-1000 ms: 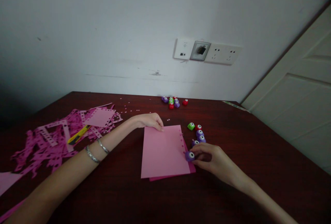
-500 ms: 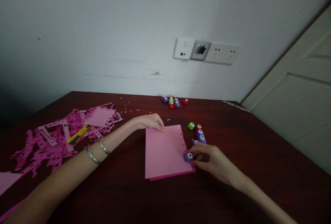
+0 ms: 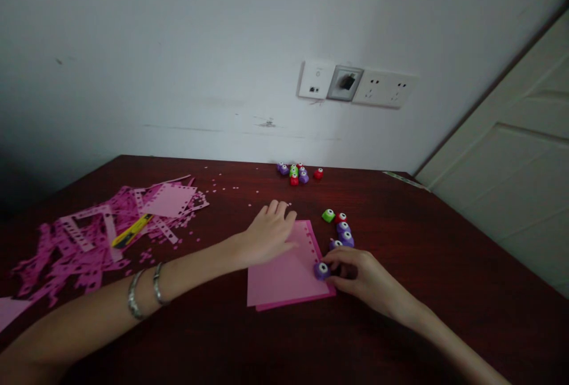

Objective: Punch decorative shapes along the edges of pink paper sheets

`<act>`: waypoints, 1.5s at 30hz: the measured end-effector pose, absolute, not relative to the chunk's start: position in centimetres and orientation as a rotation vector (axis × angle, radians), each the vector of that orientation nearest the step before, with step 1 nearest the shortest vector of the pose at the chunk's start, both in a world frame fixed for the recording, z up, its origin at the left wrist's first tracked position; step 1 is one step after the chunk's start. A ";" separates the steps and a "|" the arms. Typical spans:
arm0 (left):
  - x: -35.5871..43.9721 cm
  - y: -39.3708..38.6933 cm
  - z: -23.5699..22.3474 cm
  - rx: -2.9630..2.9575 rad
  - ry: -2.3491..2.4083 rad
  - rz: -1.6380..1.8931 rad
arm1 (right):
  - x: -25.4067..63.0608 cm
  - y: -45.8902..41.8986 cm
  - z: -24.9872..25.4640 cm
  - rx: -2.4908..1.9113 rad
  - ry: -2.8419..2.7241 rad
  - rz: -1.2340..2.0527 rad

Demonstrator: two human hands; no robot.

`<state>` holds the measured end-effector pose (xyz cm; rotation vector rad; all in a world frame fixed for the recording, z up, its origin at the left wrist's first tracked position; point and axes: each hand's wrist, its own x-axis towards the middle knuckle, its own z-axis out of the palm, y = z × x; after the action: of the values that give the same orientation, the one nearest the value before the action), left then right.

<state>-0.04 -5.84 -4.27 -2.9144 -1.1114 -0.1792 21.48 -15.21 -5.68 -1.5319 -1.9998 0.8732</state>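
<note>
A sheet of pink paper [image 3: 280, 281] lies on the dark table, with a darker pink sheet [image 3: 296, 304] showing beneath it. Small punched holes run down its right edge. My left hand [image 3: 269, 234], fingers spread, is over the upper part of the paper; whether it touches the sheet I cannot tell. At the paper's lower right edge, my right hand [image 3: 355, 271] grips a small purple craft punch [image 3: 322, 270] between thumb and fingers. Just beyond that hand sit more purple punches [image 3: 345, 238], a red punch [image 3: 340, 218] and a green punch [image 3: 328, 215].
To the left is a heap of pink paper scraps [image 3: 84, 237] with a yellow utility knife [image 3: 132, 231] on top. Several more punches [image 3: 294, 173] cluster near the wall. Tiny paper bits are scattered about the table [image 3: 400, 243]. Wall sockets [image 3: 384, 87] are above.
My left hand has let go of the paper's top edge and moved right and down over the sheet, its fingers opening. My right hand stays at the paper's edge with the purple punch.
</note>
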 end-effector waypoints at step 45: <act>2.4 -5.5 -4.4 -3.920 -1.476 0.472 | 21.8 -12.9 -5.5 -1.800 -1.639 1.658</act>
<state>2.37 -5.46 -4.44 -3.9198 -1.4765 0.4719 21.82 -12.90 -5.54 -1.8001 -1.6389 1.6578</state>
